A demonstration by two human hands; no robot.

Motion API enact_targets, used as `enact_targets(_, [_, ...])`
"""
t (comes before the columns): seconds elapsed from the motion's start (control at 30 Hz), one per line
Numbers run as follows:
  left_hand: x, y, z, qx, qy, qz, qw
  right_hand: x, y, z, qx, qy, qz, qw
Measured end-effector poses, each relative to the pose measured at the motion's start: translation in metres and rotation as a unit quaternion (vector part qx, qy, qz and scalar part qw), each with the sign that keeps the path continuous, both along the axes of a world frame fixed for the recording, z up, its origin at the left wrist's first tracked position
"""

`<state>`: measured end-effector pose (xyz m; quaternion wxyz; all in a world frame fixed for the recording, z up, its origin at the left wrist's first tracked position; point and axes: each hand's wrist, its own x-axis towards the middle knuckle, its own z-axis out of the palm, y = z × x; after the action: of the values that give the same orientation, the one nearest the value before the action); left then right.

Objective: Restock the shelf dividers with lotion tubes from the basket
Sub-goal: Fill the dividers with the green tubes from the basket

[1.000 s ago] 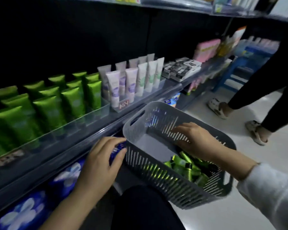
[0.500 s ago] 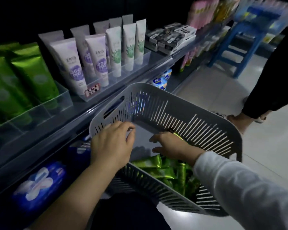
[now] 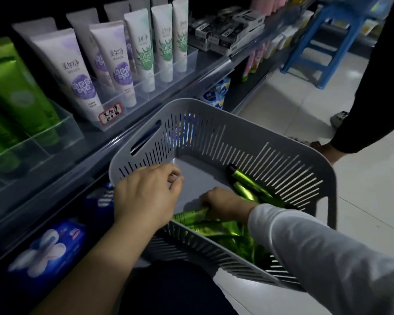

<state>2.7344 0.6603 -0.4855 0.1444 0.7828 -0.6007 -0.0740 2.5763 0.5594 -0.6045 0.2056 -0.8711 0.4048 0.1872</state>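
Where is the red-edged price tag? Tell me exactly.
In the head view, left of centre: the price tag is stuck on the front of the clear divider below the purple-printed tubes, just above the far rim of the grey basket.

The basket (image 3: 214,137) is matt grey plastic with slotted walls, and the tubes (image 3: 248,192) in it have a shiny metallic-green foil look. On the shelf beside the basket, the dividers (image 3: 62,133) are clear glossy plastic, the pale tubes (image 3: 71,71) smooth and satin. The sleeve (image 3: 316,251) is soft white cloth, the floor (image 3: 362,189) smooth pale tile.
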Motion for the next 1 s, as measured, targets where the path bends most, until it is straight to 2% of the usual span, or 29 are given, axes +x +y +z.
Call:
enact_targets(0.13, [0.003, -0.001, 0.000, 0.034, 0.001, -0.024, 0.999, 0.000, -0.015, 0.040, 0.004, -0.111, -0.065, 0.992])
enact_targets(0.23, [0.004, -0.001, 0.001, 0.051, 0.004, -0.042, 0.998, -0.004, -0.022, 0.087, 0.033, -0.215, -0.123, 0.968])
enact_targets(0.37, [0.004, 0.000, 0.004, 0.089, 0.005, -0.052, 0.995, -0.009, -0.013, 0.133, 0.189, -0.399, -0.183, 0.878])
enact_targets(0.43, [0.006, 0.001, 0.003, 0.079, -0.001, -0.055, 0.995, -0.006, -0.008, 0.144, 0.218, -0.456, -0.190, 0.842])
enact_targets(0.53, [0.005, 0.002, 0.001, 0.032, -0.010, -0.036, 0.999, -0.004, -0.006, 0.144, 0.254, -0.517, -0.226, 0.786])
enact_targets(0.63, [0.000, 0.002, 0.000, -0.004, -0.008, 0.003, 1.000, -0.005, -0.014, 0.123, 0.264, -0.511, -0.335, 0.746])
enact_targets(0.67, [-0.001, 0.002, 0.000, -0.015, -0.008, 0.008, 1.000, -0.007, -0.016, 0.114, 0.246, -0.498, -0.359, 0.750])
enact_targets(0.7, [-0.001, 0.002, -0.001, -0.022, -0.009, 0.010, 1.000, -0.007, -0.017, 0.104, 0.219, -0.476, -0.361, 0.771])
enact_targets(0.77, [-0.001, 0.002, -0.002, -0.032, -0.011, 0.010, 0.999, -0.011, -0.019, 0.082, 0.123, -0.388, -0.290, 0.866])
enact_targets(0.83, [-0.002, 0.001, -0.003, -0.035, -0.009, 0.011, 0.999, -0.015, -0.022, 0.063, 0.025, -0.245, -0.172, 0.954])
enact_targets(0.9, [-0.002, 0.000, -0.003, -0.035, -0.010, 0.014, 0.999, -0.018, -0.025, 0.047, -0.017, -0.139, -0.080, 0.987])
enact_targets(1.0, [-0.002, -0.001, -0.005, -0.038, -0.015, 0.018, 0.999, -0.019, -0.023, 0.032, -0.035, -0.051, -0.001, 0.998])
